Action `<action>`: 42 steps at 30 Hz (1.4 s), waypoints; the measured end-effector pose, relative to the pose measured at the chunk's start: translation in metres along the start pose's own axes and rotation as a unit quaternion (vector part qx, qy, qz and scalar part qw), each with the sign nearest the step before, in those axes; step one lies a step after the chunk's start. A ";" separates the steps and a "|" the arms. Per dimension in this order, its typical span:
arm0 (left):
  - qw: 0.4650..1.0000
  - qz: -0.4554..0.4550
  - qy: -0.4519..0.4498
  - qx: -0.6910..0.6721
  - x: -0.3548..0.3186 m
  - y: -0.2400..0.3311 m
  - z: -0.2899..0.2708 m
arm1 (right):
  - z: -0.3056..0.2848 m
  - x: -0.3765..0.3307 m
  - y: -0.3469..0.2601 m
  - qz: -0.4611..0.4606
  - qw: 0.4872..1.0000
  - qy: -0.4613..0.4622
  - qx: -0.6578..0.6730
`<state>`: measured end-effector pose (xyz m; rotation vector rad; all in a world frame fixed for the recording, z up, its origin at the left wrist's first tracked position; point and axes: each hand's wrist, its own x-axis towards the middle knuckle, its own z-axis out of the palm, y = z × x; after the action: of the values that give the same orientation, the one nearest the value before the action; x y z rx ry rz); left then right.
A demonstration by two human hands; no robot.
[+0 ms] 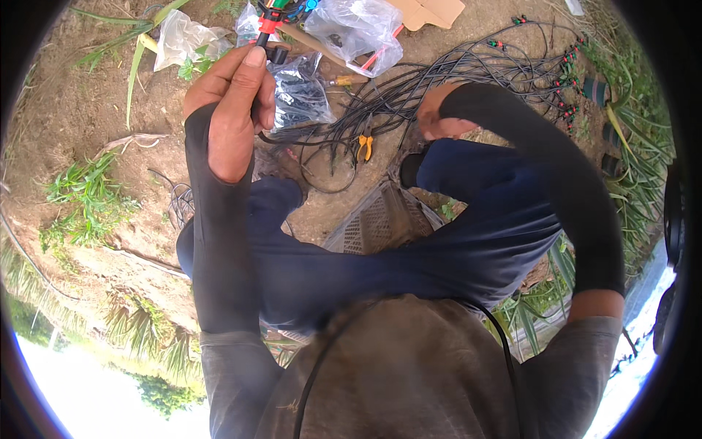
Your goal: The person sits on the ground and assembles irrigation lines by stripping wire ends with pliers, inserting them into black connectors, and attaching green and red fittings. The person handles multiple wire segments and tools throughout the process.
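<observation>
Raised at the upper left, my left hand [238, 91] is closed, thumb against fingers. It pinches a thin black hose [262, 41] with a red and green fitting [269, 23] at its upper end. My right hand [444, 113] is bent at the wrist above my right knee, close to a spread of black hoses [395, 91] on the ground. Its fingers are partly hidden and blurred, so whether it grips anything is unclear. Yellow-handled pliers [365, 146] lie on the soil between my feet, apart from both hands.
Plastic bags [358, 33] and a bag of black parts [300, 91] lie ahead, near a cardboard piece [428, 11]. Red and green fittings [567, 110] tip the hoses at the right. A plastic crate [384, 219] is beneath me. Spiky plants [636, 139] edge the right side.
</observation>
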<state>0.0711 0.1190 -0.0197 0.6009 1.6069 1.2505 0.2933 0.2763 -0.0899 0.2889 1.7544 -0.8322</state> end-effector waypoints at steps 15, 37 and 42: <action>0.995 -0.055 0.028 -0.083 -0.020 0.018 -0.027 | 0.194 0.328 -0.032 0.381 0.693 0.316 0.524; 0.980 -0.027 -0.137 -0.140 -0.073 -0.015 -0.033 | 0.156 0.015 -0.094 -0.238 0.565 0.277 0.740; 0.973 -0.052 -0.165 -0.151 -0.113 -0.026 -0.021 | 0.212 -0.004 -0.124 -0.186 0.631 0.379 0.650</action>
<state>0.1020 0.0070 0.0009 0.4943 1.1330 1.2135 0.3808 0.0477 -0.0672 1.4334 1.5636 -2.5203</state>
